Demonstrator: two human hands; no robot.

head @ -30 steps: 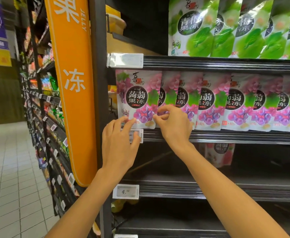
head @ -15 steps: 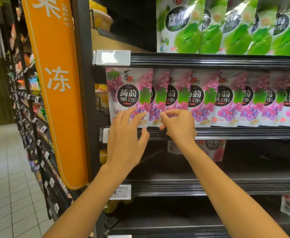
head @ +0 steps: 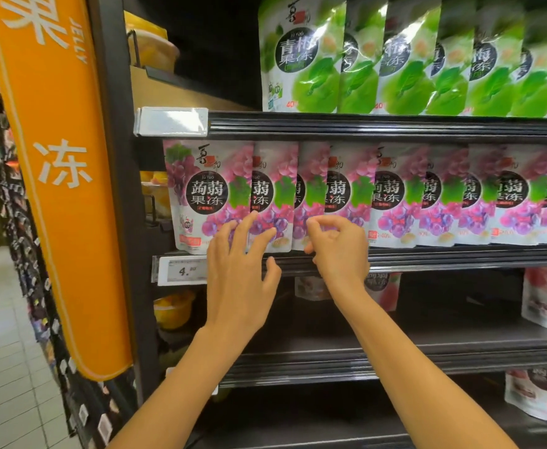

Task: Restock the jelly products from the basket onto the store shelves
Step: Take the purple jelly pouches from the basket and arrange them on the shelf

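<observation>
Head view is showing the left hand (head: 236,280) open, its spread fingers (head: 249,223) touching the purple grape jelly pouches (head: 200,189) standing at 12 o'clock on the black metal shelf (head: 460,258), while the right hand (head: 340,254) is curling at the lower edge of the third pouch (head: 311,163), pinching or not I cannot tell. Tugging one overlapped pouch is risking dragging neighbours off the shelf lip. Nine purple pouches are showing, at least six green jelly pouches (head: 301,59) at 1 o'clock, and two hands.

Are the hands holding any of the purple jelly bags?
Left hand holds nothing; its straight fingers only touch the purple jelly bags low down. Right hand curls at one bag's bottom edge; whether it pinches cannot be told.
</observation>
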